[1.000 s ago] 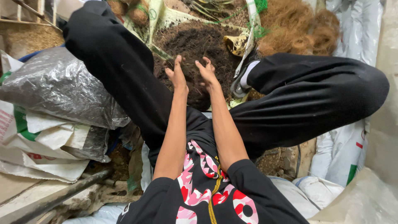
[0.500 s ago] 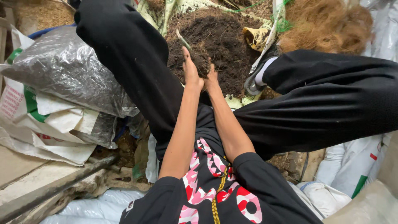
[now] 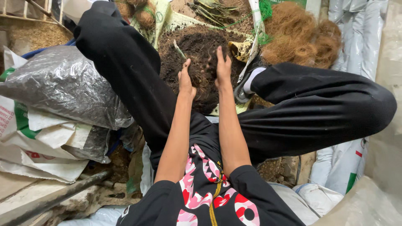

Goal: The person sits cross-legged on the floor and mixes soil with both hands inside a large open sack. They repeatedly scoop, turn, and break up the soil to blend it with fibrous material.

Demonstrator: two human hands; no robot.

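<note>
I sit with my legs spread either side of a mound of dark potting soil (image 3: 197, 50) heaped on a spread-out sack (image 3: 167, 23), and both my hands are in it. My left hand (image 3: 185, 79) and my right hand (image 3: 222, 67) face each other across a clump of rooty, fibrous soil (image 3: 204, 73); the fingers are half curled and pressing in from each side, so the clump is held between my palms rather than pinched. Crumbs seem to hang just off my right fingertips, though the blur there makes me unsure. A thin green shoot (image 3: 179, 49) sticks out of the mound just beyond my left hand. A pile of brown coconut fibre (image 3: 301, 35) lies near my right shoe (image 3: 245, 86), and a grey plastic bag (image 3: 63, 86) bulges by my left leg. I judge this to be the breaking-up stage, loosening a lump by hand. What follows calls for a gentle rubbing between the palms, over the mound, kept clear of the shoot.
</note>
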